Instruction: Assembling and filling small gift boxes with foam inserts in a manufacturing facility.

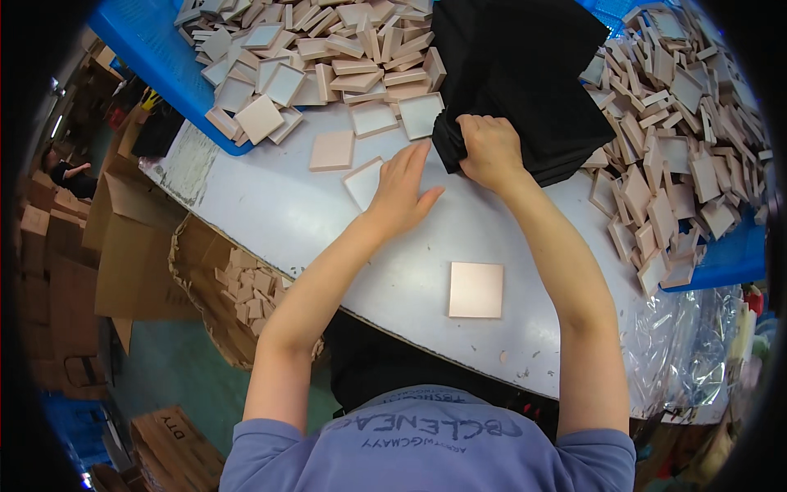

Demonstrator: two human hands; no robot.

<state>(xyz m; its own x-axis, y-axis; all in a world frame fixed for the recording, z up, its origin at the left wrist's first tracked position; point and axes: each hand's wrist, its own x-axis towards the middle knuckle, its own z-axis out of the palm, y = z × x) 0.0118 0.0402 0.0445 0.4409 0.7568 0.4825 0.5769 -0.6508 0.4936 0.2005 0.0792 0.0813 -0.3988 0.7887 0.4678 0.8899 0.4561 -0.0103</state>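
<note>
Firmly, a worker's right hand (492, 152) grips the near left corner of a stack of black, cloth-like pieces (541, 107), fingers curled over the edge; we cannot tell how many layers it has caught. The left hand (399, 193) lies just left of the stack, fingers together and thumb spread away, apparently holding nothing. Under its wrist side we see a shallow pale open box (363, 180), though whether they touch we cannot tell. We judge the step in hand to be taking a black piece from the stack; the next move calls for separating one layer cleanly, the left hand ready to steady it. Toward the worker from the stack, one square pink-beige box (475, 290) lies alone on the white table (246, 197). Farther out, we see similar boxes heaped in blue baskets left (164, 74) and right (721, 266) of the stack.
</note>
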